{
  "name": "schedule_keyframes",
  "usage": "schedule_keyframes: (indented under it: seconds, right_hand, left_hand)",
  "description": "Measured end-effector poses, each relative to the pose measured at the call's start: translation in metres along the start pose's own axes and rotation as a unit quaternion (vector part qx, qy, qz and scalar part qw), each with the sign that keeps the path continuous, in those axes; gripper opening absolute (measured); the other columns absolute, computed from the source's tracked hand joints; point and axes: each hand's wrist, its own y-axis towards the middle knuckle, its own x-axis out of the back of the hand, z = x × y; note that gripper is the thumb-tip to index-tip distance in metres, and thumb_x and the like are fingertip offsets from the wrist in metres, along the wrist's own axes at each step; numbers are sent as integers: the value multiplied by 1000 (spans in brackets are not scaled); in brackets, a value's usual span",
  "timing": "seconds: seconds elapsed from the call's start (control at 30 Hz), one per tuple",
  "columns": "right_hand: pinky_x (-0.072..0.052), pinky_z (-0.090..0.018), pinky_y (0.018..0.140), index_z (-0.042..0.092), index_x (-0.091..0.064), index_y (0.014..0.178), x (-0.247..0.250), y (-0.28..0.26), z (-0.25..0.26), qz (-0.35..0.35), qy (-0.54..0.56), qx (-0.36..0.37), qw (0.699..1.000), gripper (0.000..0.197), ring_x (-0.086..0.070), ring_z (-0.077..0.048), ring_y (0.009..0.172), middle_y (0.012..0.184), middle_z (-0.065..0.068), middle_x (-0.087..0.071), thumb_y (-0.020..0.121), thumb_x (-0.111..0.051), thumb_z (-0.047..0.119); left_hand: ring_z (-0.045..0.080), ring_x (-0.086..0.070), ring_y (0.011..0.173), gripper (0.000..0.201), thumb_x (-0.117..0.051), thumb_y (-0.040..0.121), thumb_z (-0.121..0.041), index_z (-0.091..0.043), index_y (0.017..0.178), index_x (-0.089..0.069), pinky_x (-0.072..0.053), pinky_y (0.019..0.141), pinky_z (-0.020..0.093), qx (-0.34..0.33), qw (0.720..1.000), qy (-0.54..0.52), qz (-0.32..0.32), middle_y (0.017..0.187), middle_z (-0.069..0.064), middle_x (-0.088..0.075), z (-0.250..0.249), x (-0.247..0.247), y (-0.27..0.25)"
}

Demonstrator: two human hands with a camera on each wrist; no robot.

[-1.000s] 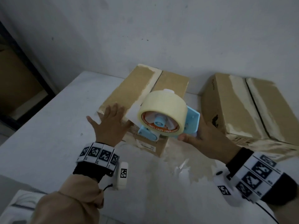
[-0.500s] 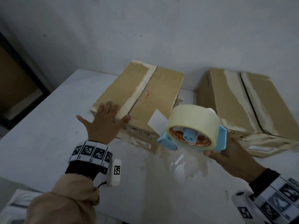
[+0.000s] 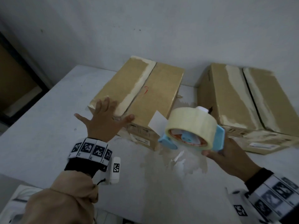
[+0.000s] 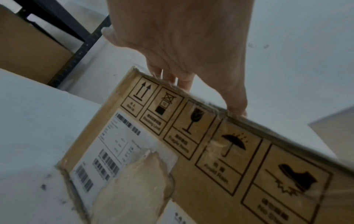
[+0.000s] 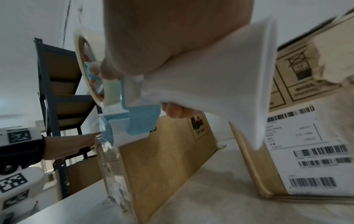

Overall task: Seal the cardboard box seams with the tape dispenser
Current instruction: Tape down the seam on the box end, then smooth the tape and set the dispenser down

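A long cardboard box (image 3: 155, 94) lies on the white table (image 3: 40, 126), its centre seam edged with torn old tape. My left hand (image 3: 105, 117) lies flat with spread fingers on the box's near left corner (image 4: 145, 78); its fingers reach over the top edge there. My right hand (image 3: 226, 152) grips the blue tape dispenser (image 3: 192, 131) with its big clear roll, held in the air just right of the box's near end. In the right wrist view the dispenser (image 5: 138, 121) hangs above the box's side, its white handle inside my grip.
A second cardboard box (image 3: 249, 101) with torn tape strips lies to the right, close behind the dispenser. Torn tape scraps and stains (image 3: 176, 160) mark the table in front. A dark metal shelf rack (image 5: 57, 91) with cartons stands to the left. A white wall is behind.
My right hand has carried the dispenser off the box's near end, down and to the right. My left hand stays flat on the box's near corner.
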Motion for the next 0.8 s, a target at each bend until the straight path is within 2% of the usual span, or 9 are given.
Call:
schedule_keyframes:
  seconds: [0.07, 0.17, 0.23, 0.3, 0.37, 0.47, 0.53, 0.67, 0.8]
  right_hand:
    - [-51, -34, 71, 42, -46, 110, -10, 2, -5, -1, -3, -10, 1000, 69, -59, -9, 89, 102, 6, -61, 62, -34, 90]
    - [-46, -12, 66, 63, -43, 107, -18, -14, -13, -25, 37, -44, 998, 53, -59, 7, 83, 89, 23, -63, 61, -36, 90]
    - [-43, -8, 54, 65, -45, 97, -22, -27, -16, -53, 63, -84, 993, 46, -59, 10, 69, 76, 25, -64, 59, -37, 90]
    - [-44, -19, 54, 45, -46, 106, -32, -44, -22, -91, 70, -136, 984, 69, -60, -2, 62, 70, 12, -61, 55, -42, 91]
    - [-42, -31, 59, 18, -40, 122, -44, -55, -29, -116, 38, -169, 978, 85, -61, -16, 72, 84, 13, -56, 60, -61, 72]
    - [-46, -34, 70, 12, -33, 135, -62, -64, -46, -96, -31, -227, 969, 87, -64, -32, 90, 101, 5, -55, 67, -81, 35]
    - [-52, -39, 79, 16, -38, 135, -70, -67, -54, -86, -84, -205, 971, 91, -65, -31, 94, 110, -1, -62, 59, -84, 39]
    - [-53, -39, 51, 11, -41, 126, -88, -61, -64, -43, -203, -110, 972, 87, -64, -35, 62, 85, -17, -67, 55, -81, 43]
    - [-46, -37, 45, 13, -40, 124, -100, -52, -62, -61, -275, -70, 957, 95, -58, -33, 54, 77, -16, -63, 46, -92, 26]
  left_hand:
    - [11, 4, 146, 93, -28, 66, -87, -38, 145, -17, 12, 100, 74, 4, 1000, -3, -2, 158, -11, -3, 0, 1, 1]
    - [12, 3, 146, 94, -29, 66, -87, -36, 144, -18, 11, 99, 74, -2, 1000, -1, -4, 158, -11, -4, 0, 1, -1]
    - [12, 3, 146, 95, -27, 65, -87, -36, 144, -18, 11, 99, 75, -4, 1000, -4, -7, 158, -10, -4, 0, 0, 0]
    - [13, 4, 146, 94, -26, 66, -85, -35, 145, -18, 11, 99, 74, -9, 1000, 2, -1, 158, -9, -3, -2, 1, -1]
    - [14, 5, 146, 92, -26, 69, -83, -33, 146, -16, 12, 100, 73, -14, 1000, 4, -4, 159, -7, -2, -1, 2, -2]
    - [16, 6, 146, 91, -21, 71, -81, -32, 147, -12, 14, 101, 71, -26, 999, 19, 2, 159, -4, 1, -1, 2, -2]
    - [19, 8, 146, 90, -18, 71, -80, -33, 148, -9, 14, 103, 69, -34, 999, 29, 8, 159, -2, 3, 0, 1, -1]
    - [19, 6, 146, 70, -31, 85, -68, -36, 146, -18, 10, 107, 65, -109, 994, 22, -18, 159, -3, -2, 0, -1, 1]
    - [17, -5, 146, 73, -15, 78, -67, -34, 139, -39, 9, 108, 62, -187, 982, 0, -24, 154, -7, -25, 14, 0, 8]
